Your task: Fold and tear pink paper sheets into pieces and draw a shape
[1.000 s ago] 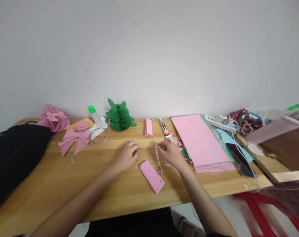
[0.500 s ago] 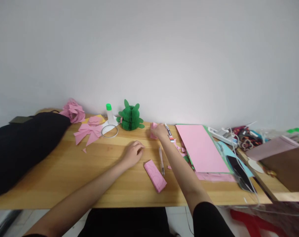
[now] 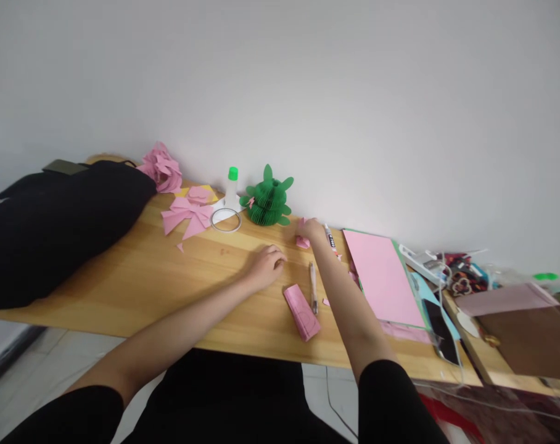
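Note:
My right hand (image 3: 313,230) reaches to the back of the wooden table (image 3: 169,277) and closes its fingers on a small folded pink paper (image 3: 302,242), beside a glue tube (image 3: 330,238). My left hand (image 3: 267,265) rests on the table with curled fingers and holds nothing I can see. Between my arms lie a folded pink paper block (image 3: 302,311) with drawn curves and a pen (image 3: 313,295).
A green honeycomb paper figure (image 3: 267,203), a green-capped glue bottle (image 3: 232,188), a tape ring (image 3: 225,220), a pink paper bow (image 3: 187,219) and a pink paper flower (image 3: 162,168) stand at the back. A black bag (image 3: 49,222) fills the left. Pink sheets (image 3: 382,277), a phone (image 3: 440,330) and clutter lie right.
My right hand went from beside the pen to the back of the table and took hold of the small pink paper. The camera tilted and shifted; the left hand stayed put.

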Tool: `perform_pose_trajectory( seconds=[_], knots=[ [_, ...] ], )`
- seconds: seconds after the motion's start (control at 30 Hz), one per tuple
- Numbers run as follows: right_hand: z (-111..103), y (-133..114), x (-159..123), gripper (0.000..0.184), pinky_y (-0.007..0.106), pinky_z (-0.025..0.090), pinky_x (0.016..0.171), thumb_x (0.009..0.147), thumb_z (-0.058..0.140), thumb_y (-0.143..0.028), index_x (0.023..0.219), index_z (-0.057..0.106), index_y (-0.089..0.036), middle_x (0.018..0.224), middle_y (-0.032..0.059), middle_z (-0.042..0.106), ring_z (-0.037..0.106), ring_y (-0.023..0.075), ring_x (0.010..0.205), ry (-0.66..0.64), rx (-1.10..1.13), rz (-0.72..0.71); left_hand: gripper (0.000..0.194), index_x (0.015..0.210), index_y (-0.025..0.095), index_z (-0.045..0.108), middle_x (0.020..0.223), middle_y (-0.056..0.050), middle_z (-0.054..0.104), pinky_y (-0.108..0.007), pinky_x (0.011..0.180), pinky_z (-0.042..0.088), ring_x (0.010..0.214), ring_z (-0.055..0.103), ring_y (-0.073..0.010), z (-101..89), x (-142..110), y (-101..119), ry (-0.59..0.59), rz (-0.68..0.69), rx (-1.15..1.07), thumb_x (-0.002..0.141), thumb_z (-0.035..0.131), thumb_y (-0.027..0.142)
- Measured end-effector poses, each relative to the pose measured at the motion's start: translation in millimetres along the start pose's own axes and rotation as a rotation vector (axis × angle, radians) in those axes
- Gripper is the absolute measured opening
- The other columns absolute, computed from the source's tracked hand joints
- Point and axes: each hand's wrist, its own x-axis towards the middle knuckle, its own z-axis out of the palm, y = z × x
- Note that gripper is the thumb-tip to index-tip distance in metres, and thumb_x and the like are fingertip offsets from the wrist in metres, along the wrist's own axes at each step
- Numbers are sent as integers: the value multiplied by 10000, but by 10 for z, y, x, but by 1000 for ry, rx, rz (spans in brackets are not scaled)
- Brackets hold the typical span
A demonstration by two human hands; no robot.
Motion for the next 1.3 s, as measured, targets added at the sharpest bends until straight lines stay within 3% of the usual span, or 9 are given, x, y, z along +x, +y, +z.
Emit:
perform_pose_trajectory(
  seconds=[0.1,0.37,0.53,0.63,0.73,0.87,1.07,1.17,1.3],
  knots=[
    [-20,-43,-27,342,415,542,843,921,584,-333,1212,564,-154,1201,98,598,622,214,1009,-57,-9,23,219,791,187,673,901,-46,643,-354,875,516,936,616,-195,4,-1,4,10,-3,-16,751,531,26],
    [-84,-60,-155,361,416,541,837,920,581,-355,1220,556,-156,1184,93,610,629,211,993,-39,19,-3,215,771,179,675,877,-48,641,-339,849,530,912,625,-190,19,10,-3,39,11,-5,742,543,11],
    [-226,186,-369,586,376,488,878,909,530,-423,1323,427,-22,1241,235,592,591,294,1139,47,59,-79,223,777,186,675,877,-44,647,-347,852,532,913,632,-190,3,14,0,37,19,31,745,538,12],
    [-203,434,-702,493,315,462,885,909,522,-376,1305,470,-87,1219,174,632,593,255,1148,20,62,-186,219,784,189,676,886,-45,646,-351,866,525,926,629,-193,-5,14,4,14,7,39,758,530,28],
    [-17,619,-1181,338,278,466,823,832,635,-306,1136,607,-161,1053,89,711,658,221,997,-101,49,-293,208,805,182,678,913,-54,644,-366,905,504,967,616,-207,-9,21,-1,-15,-16,41,766,523,50],
    [375,674,-1747,394,340,446,879,869,576,-302,1210,548,-105,1154,161,662,610,276,1088,-63,4,-340,205,808,183,676,922,-46,643,-361,932,486,982,609,-205,-22,31,-5,-49,-31,50,758,519,61],
    [810,700,-2124,482,410,451,875,845,532,-196,1310,460,-90,1204,191,614,578,321,1079,126,28,-293,193,819,179,675,936,-39,647,-347,941,477,986,607,-198,-63,23,28,-51,-25,106,757,522,79],
    [944,809,-2321,487,431,450,887,801,511,-108,1287,479,-103,1190,183,613,563,319,1081,134,137,-394,193,809,182,673,924,-34,645,-346,932,481,972,609,-195,-69,23,38,-50,-24,127,757,517,82],
    [1081,979,-2551,493,450,445,907,795,562,-147,1281,480,-159,1188,138,607,539,301,1072,150,262,-538,193,800,193,672,916,-23,638,-344,937,478,973,605,-190,-72,30,38,-60,-33,137,759,515,89]
  ],
)
